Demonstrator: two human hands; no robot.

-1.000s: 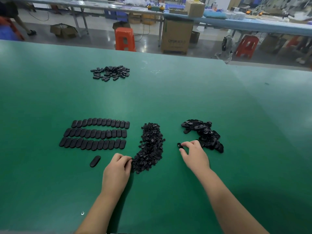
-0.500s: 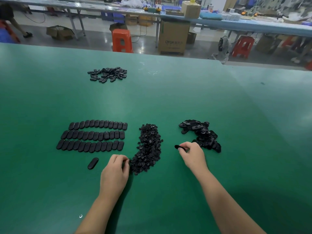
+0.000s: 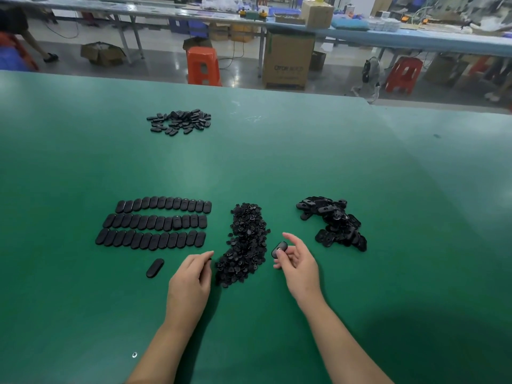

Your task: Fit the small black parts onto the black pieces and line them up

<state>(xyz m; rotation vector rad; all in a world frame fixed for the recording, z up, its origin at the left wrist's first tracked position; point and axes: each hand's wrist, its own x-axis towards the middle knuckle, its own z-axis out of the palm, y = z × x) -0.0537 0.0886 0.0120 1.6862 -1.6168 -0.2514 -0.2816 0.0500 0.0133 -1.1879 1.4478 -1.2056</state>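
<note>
The right hand (image 3: 297, 261) pinches one black piece (image 3: 279, 249) above the desk (image 3: 360, 167), the left hand (image 3: 191, 284) nips a tiny part (image 3: 209, 259) that might slip and drop.

The green counter (image 3: 277, 162) ends at a grey floor. An orange plastic stool (image 3: 203, 66) stands just past its far edge, with a tall cardboard box (image 3: 288, 62) to its right under a long blue-topped bench (image 3: 401, 41). A red stool (image 3: 404, 74) stands further right, a small fan (image 3: 370, 76) beside it. An open carton (image 3: 101, 53) sits on the floor to the left. A smaller cardboard box (image 3: 317, 13) rests on the bench top.
</note>
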